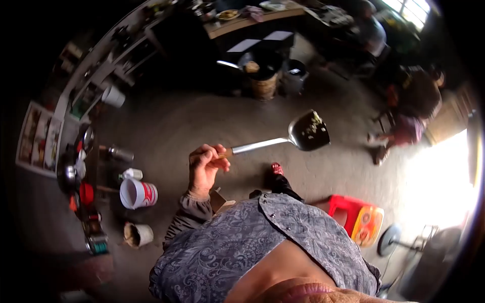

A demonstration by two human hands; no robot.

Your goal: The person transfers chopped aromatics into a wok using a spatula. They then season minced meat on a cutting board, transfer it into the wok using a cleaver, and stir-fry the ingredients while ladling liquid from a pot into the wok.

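Left hand (206,166): fingers curled round the wooden grip (225,153)
Wok spatula (303,136): lies crosswise — blade rightward, slightly forward, bearing pale bits (314,126)
Wok (271,60): tan item (251,66) inside

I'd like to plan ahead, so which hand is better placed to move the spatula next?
Probably the left hand: it grips the spatula by its handle, with the blade held out over the floor. The right hand is out of view, so I can't judge its readiness.
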